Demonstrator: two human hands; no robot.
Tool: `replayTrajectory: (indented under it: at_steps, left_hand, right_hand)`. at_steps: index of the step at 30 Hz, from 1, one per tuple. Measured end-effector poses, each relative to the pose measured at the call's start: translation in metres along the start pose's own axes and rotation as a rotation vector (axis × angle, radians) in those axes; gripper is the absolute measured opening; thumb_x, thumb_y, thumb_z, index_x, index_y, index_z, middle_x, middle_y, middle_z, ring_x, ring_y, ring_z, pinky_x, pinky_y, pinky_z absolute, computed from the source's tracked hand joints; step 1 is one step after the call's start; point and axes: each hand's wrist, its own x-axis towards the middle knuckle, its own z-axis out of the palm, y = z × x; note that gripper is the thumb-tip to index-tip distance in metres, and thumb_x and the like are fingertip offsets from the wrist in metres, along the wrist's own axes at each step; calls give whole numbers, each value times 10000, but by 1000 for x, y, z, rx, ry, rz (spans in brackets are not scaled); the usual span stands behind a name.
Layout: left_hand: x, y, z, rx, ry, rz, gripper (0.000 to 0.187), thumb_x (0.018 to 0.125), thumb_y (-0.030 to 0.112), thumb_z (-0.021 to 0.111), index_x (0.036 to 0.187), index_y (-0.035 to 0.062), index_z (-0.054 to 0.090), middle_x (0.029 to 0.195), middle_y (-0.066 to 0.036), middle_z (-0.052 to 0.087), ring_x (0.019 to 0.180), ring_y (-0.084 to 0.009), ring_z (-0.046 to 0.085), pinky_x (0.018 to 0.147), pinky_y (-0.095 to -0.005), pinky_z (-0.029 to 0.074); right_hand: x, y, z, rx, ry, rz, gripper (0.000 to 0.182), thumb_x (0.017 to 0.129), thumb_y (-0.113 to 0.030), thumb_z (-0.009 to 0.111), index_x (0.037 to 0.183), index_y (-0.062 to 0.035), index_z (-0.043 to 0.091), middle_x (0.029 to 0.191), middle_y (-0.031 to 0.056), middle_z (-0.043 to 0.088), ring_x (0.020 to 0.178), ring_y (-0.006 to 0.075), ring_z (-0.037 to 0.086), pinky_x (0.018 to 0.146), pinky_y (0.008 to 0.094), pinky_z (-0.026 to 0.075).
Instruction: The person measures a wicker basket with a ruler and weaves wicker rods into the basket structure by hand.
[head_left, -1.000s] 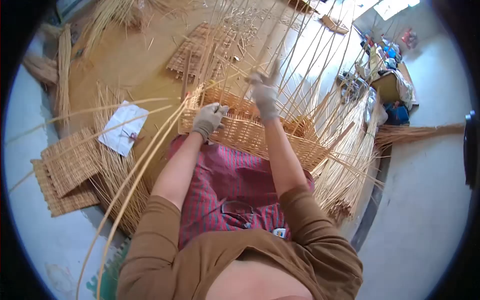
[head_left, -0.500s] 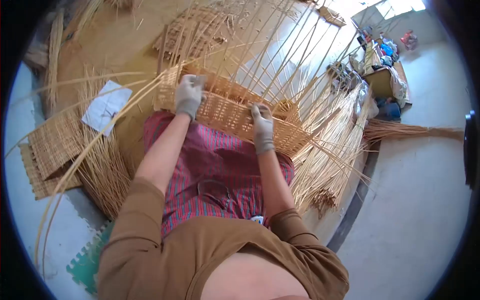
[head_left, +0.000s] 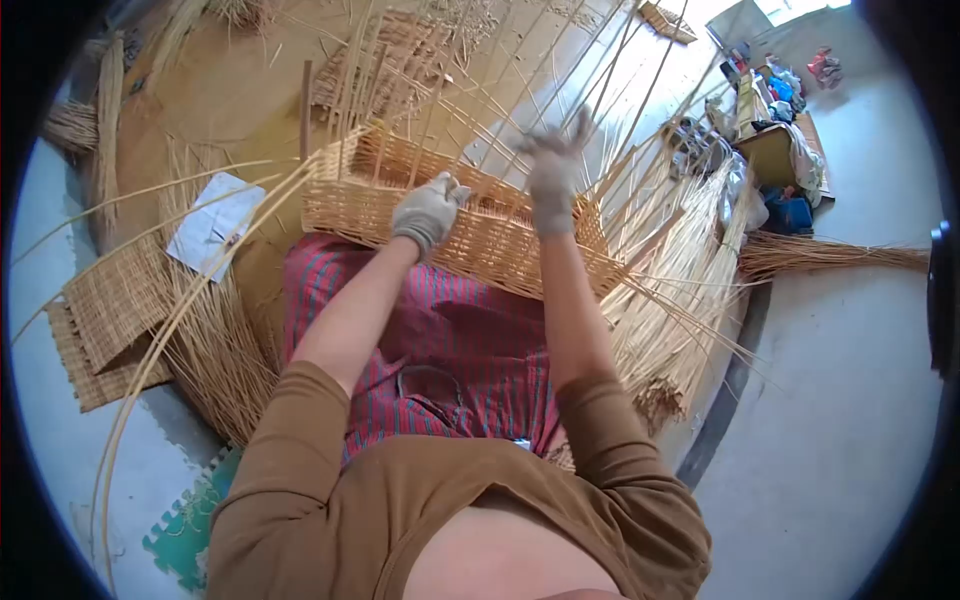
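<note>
A long woven basket (head_left: 490,240) lies across my lap, over a red striped cloth (head_left: 450,350), with tall upright strands rising from it. My left hand (head_left: 428,212), in a pale glove, is closed on the basket's near rim, left of its middle. Above the right part of the basket is my gloved right hand (head_left: 555,170), slightly blurred, its fingers spread among the upright strands and nothing visible in its grip. Long loose strands (head_left: 180,310) curve away from the basket's left end.
Bundles of pale strands (head_left: 680,310) lie at the right, more (head_left: 215,340) at the left. A white paper sheet (head_left: 212,225) and woven mats (head_left: 115,310) are on the left. Farther right stand a cluttered table (head_left: 770,155) and a reddish bundle (head_left: 830,255).
My left hand has moved right along the near rim. My right hand has left the rim, risen up and to the right, and opened. The basket has shifted slightly.
</note>
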Motion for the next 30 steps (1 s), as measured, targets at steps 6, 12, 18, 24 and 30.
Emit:
replayTrajectory:
  at_steps: [6, 12, 18, 24, 30]
  left_hand:
    - [-41, 25, 7, 152, 256, 697, 858, 823, 360, 768, 1569, 289, 351, 1349, -112, 527, 956, -312, 673, 782, -447, 554]
    - [-65, 59, 46, 448, 121, 438, 951, 830, 261, 764, 1614, 345, 232, 1253, -136, 531, 805, -270, 645, 734, -407, 543]
    - [-50, 56, 50, 674, 104, 545, 647, 918, 84, 565, 1502, 327, 426, 1106, -105, 554, 800, -246, 637, 712, -394, 521]
    - [-56, 104, 83, 294, 201, 886, 661, 907, 196, 638, 1520, 277, 403, 1422, -153, 481, 944, -279, 670, 791, -417, 549]
    - [-71, 139, 126, 474, -66, 427, 854, 912, 139, 619, 1624, 315, 182, 1348, -183, 491, 846, -344, 683, 736, -452, 583]
  right_hand:
    - [-118, 15, -126, -151, 139, 456, 244, 1012, -82, 566, 1256, -75, 576, 979, 44, 662, 864, 197, 657, 814, 329, 552]
    - [14, -5, -63, -531, -35, -42, 611, 1007, -112, 590, 1558, -136, 327, 1201, 115, 677, 1047, 219, 660, 895, 367, 551]
    - [-101, 10, -154, 290, 406, 194, 478, 1028, -127, 589, 1456, -148, 376, 1019, 88, 718, 873, 159, 685, 681, 261, 548]
    - [-111, -11, -202, 76, 505, 297, 193, 985, -76, 623, 1172, -55, 579, 1079, 54, 675, 988, 155, 661, 774, 260, 532]
    - [-1, -31, -182, -507, 142, -49, 613, 943, 46, 539, 1513, -159, 447, 1332, 132, 580, 1193, 215, 607, 904, 305, 542]
